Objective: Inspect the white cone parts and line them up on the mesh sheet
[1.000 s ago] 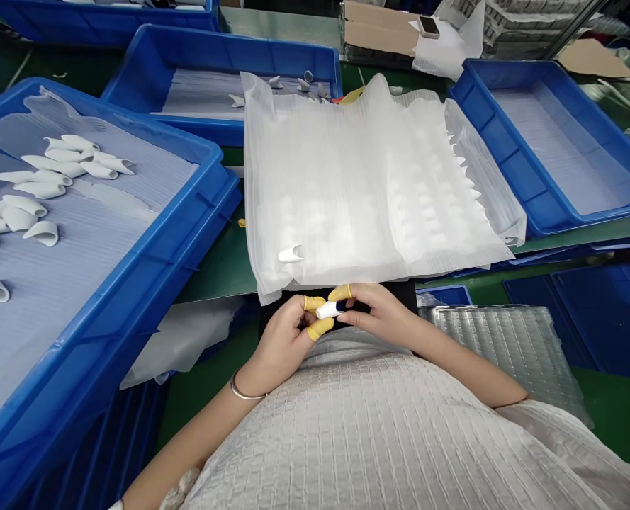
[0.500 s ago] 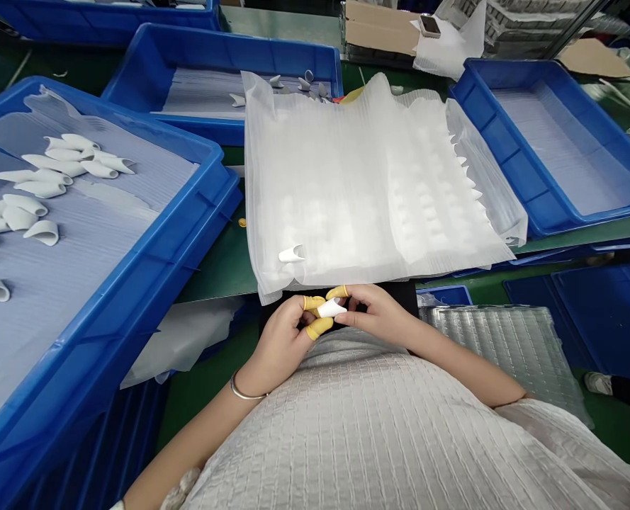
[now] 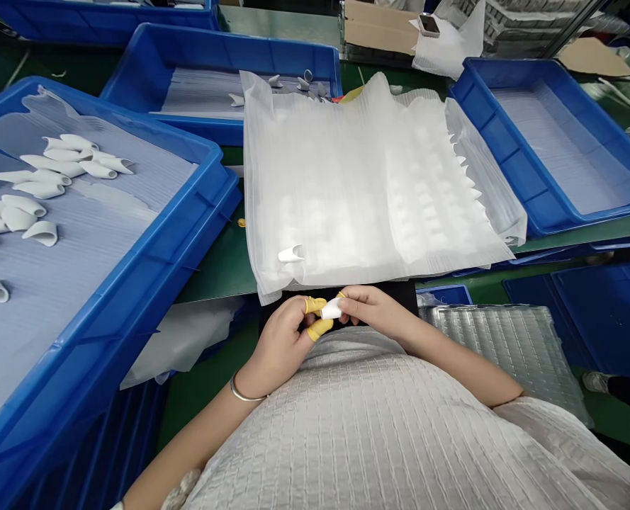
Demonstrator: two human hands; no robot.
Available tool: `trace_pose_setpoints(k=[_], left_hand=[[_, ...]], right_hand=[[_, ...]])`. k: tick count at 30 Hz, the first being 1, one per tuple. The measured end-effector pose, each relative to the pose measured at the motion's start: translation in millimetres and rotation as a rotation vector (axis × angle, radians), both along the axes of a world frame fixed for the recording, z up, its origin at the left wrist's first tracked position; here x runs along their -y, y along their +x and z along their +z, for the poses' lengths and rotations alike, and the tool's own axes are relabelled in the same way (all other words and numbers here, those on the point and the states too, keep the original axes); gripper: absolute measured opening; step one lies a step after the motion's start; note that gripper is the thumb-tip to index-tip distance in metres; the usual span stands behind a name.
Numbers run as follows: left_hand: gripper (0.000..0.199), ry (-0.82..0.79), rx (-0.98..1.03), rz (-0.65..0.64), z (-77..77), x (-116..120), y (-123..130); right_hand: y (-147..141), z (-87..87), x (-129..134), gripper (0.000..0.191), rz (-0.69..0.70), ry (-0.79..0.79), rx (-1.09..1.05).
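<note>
Both my hands meet just past the near edge of the bench, around a small white tubular piece [image 3: 331, 309] with a slanted end. My left hand [image 3: 292, 331], with yellow finger cots on thumb and finger, pinches its left end. The thumb and fingers of my right hand [image 3: 368, 307] close on its right end; a yellow cot shows on one finger. A similar white piece [image 3: 291, 253] lies at the front left of the translucent foam sheet [image 3: 325, 163]. Rows of pale shapes show faintly through that sheet.
At left, a blue tray [image 3: 208, 159] holds several white pieces [image 3: 54, 164] on a liner. Another blue tray [image 3: 229, 44] behind contains grey-white pieces. A lined blue tray [image 3: 564, 202] stands at right. Clear plastic trays [image 3: 511, 347] sit low at right, near a person's shoe [image 3: 596, 382].
My right thumb has come up over the white piece, and my right fingers have closed in on its end. The piece has turned slightly between my hands.
</note>
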State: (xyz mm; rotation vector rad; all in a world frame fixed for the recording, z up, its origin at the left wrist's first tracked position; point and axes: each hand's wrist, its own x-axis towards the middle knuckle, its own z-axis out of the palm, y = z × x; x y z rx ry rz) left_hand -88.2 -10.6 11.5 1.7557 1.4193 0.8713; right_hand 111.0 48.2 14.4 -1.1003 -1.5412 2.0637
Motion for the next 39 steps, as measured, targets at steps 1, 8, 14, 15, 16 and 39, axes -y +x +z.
trace_pose_setpoints(k=[1,8,14,15,16,39], left_hand=[[0.015,-0.031,0.010,0.019,-0.6,0.6,-0.2],[0.021,-0.160,0.137,0.061,-6.4,4.8,-1.6],[0.012,-0.002,0.021,0.018,-2.8,1.1,-0.2],[0.010,0.029,0.017,0.004,-2.6,0.7,-0.1],[0.009,0.047,0.019,-0.005,-2.7,0.7,-0.1],[0.024,0.187,-0.029,-0.069,-0.7,2.9,-1.1]], right_hand=[[0.4,1.6,0.3,0.030,0.010,0.038,-0.018],[7.0,6.1,2.7,0.023,0.047,0.645,0.132],[3.2,-4.6,0.4,0.038,-0.021,0.254,0.037],[2.2,-5.4,0.0,0.040,-0.016,0.167,0.025],[1.4,-5.5,-0.3,0.042,-0.003,0.102,0.019],[3.3,4.7,2.4,0.024,0.154,0.518,0.099]])
